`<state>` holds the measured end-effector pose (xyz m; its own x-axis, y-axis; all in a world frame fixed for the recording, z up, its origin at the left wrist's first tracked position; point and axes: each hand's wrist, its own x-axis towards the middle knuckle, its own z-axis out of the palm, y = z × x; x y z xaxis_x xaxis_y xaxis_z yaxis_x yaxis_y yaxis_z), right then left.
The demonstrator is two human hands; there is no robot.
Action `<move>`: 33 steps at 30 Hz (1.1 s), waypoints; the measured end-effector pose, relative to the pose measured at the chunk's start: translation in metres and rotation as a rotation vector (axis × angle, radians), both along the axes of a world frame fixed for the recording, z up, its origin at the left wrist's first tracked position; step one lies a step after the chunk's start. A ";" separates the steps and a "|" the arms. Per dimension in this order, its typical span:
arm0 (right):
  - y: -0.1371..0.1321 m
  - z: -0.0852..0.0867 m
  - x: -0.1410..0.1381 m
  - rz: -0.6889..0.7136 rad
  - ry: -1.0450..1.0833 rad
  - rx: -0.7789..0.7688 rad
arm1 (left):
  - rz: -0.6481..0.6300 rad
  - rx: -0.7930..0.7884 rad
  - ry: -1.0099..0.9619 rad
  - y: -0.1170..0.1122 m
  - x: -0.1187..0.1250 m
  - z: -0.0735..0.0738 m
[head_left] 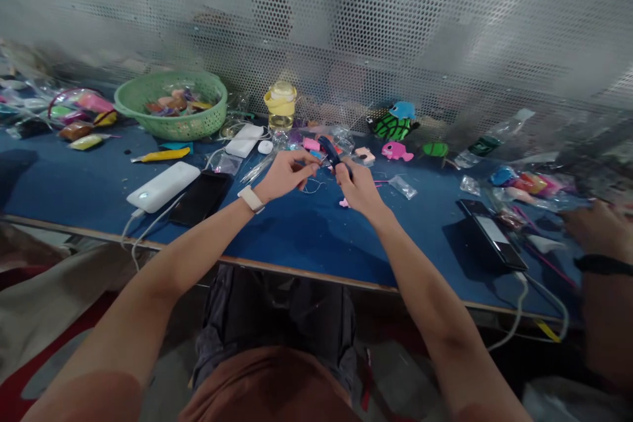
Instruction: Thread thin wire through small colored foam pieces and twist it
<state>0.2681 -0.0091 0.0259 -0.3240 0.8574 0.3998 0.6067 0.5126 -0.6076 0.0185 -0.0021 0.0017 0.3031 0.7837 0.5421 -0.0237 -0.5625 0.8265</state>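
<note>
My left hand (288, 178), with a pale band on the wrist, has thumb and fingertips pinched together over the blue table (316, 231). What sits in that pinch is too small to name. In my right hand (359, 183) is a dark blue curved hand tool (329, 149); my fingers wrap round its lower part, and its exact kind is unclear. The tool's near side almost meets my left fingertips. Thin pale wires (256, 169) lie left of my left hand. Small pink and blue pieces (311, 144) lie behind both hands.
A green basket (171, 120), white power bank (163, 186), black phone (202, 198) and yellow-lidded bottle (281, 105) stand left. Right are a pink fish (396, 151), clear bottle (494, 140) and a propped phone (492, 235). Another person's hand (601, 227) reaches in. Perforated metal (395, 13) backs the table.
</note>
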 end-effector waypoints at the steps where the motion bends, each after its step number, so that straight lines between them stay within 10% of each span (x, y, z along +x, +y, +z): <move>1: 0.000 0.001 0.001 0.006 -0.019 0.013 | -0.020 -0.015 -0.015 0.001 -0.001 0.000; 24: -0.004 0.000 -0.009 0.015 -0.192 0.025 | 0.052 -0.070 -0.022 0.018 -0.018 -0.006; 33: -0.013 -0.002 -0.020 0.079 -0.185 -0.009 | -0.287 -0.193 -0.053 0.009 -0.024 0.004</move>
